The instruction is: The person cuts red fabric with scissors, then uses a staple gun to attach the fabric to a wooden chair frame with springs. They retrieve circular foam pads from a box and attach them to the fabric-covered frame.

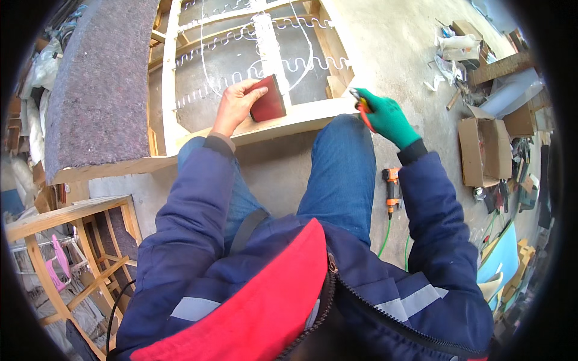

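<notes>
My bare left hand is closed on a flat, dark red rectangular piece, thumb on its face. The piece stands tilted at the near rail of a pale wooden frame; its kind I cannot make out. My right hand, in a green glove, grips pliers with orange-red handles. Their jaws point up and left beside the frame's near right corner. Zigzag springs and white cord span the frame. The gloved palm is hidden.
A padded grey panel stands along the frame's left. An orange-and-black air tool with a green hose lies on the floor near my right knee. Farther right are an open cardboard box and scraps. Another wooden frame stands at lower left.
</notes>
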The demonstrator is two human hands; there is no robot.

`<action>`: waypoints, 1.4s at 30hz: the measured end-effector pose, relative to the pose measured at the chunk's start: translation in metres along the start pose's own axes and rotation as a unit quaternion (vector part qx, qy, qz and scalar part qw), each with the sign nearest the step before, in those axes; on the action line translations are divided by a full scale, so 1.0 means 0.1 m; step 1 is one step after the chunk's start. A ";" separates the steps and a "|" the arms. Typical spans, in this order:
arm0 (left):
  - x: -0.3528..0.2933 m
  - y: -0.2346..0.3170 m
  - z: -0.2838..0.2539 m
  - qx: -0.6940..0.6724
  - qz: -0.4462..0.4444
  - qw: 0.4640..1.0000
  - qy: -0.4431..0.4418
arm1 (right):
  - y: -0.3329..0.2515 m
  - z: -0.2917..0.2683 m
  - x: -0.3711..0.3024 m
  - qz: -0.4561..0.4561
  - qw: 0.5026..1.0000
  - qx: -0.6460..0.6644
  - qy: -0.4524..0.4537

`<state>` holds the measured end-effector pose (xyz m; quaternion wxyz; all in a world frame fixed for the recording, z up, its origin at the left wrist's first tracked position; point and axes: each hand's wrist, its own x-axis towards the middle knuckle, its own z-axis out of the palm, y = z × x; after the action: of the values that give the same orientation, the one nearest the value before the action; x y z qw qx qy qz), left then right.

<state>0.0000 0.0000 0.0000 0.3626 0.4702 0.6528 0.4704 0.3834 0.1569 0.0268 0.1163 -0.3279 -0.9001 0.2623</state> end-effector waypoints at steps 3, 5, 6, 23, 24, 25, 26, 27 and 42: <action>-0.03 -0.08 -0.11 -0.022 0.002 1.000 0.008 | -0.07 0.33 0.33 -0.113 0.991 -0.068 -0.014; -0.03 -0.15 -0.01 -0.030 0.014 0.999 0.029 | -0.10 0.35 0.43 -0.101 0.979 -0.150 -0.088; -0.04 -0.17 -0.01 -0.059 0.021 0.997 0.036 | -0.13 0.37 0.47 -0.132 0.969 -0.190 -0.085; -0.02 -0.13 -0.08 -0.031 0.044 0.999 0.003 | -0.57 0.77 0.96 -0.204 0.907 -0.287 -0.231; -0.03 -0.11 -0.08 -0.028 0.043 0.999 0.001 | -0.59 0.76 0.96 -0.201 0.904 -0.292 -0.238; -0.03 -0.10 -0.08 -0.031 0.054 0.998 -0.002 | -0.59 0.75 0.96 -0.209 0.904 -0.288 -0.237; -0.03 -0.09 -0.07 -0.038 0.040 0.998 -0.004 | -0.59 0.74 0.96 -0.218 0.904 -0.284 -0.235; -0.03 -0.09 -0.08 -0.051 0.038 0.998 -0.005 | -0.59 0.74 0.98 -0.235 0.905 -0.272 -0.227; 0.02 -0.22 -0.07 -0.076 0.016 0.997 0.005 | -0.41 0.90 1.07 -0.315 0.909 -0.221 -0.158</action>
<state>-0.0126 -0.0026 -0.0188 0.3863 0.4491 0.6098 0.5265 0.2463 0.1642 -0.0218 -0.0264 0.0011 -0.9981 0.0551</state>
